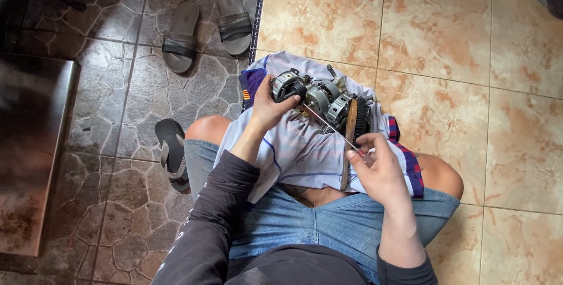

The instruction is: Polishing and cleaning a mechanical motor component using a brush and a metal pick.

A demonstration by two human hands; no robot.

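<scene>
Floor: two zones. Beige glossy tile floor on the right, dark irregular stone paving on the left, split by a thin patterned strip running top to bottom. Dark slab with a metal edge at far left, blurred, can't tell what it is.

Pair of grey-brown slide sandals on the stone paving near the top. Third sandal lies just beside the person's left knee, partly under the leg.

No containers in view. The person sits on the floor in denim shorts with a white and blue shirt spread over the lap as a work surface.

Small electric motor assembly rests on the shirt over the knees: grey metal housings, dark finned part at its right end. A wooden-handled tool lies upright-ish against that right end, running down toward the lap.

Left hand: grip clamped around the left end of the motor, thumb on top.

Right hand: fingertips pinched together on the near end of a thin metal rod. Rod runs diagonally up-left into the middle of the motor. The right hand itself sits below-right of the motor, not touching it; only the rod bridges them.
</scene>
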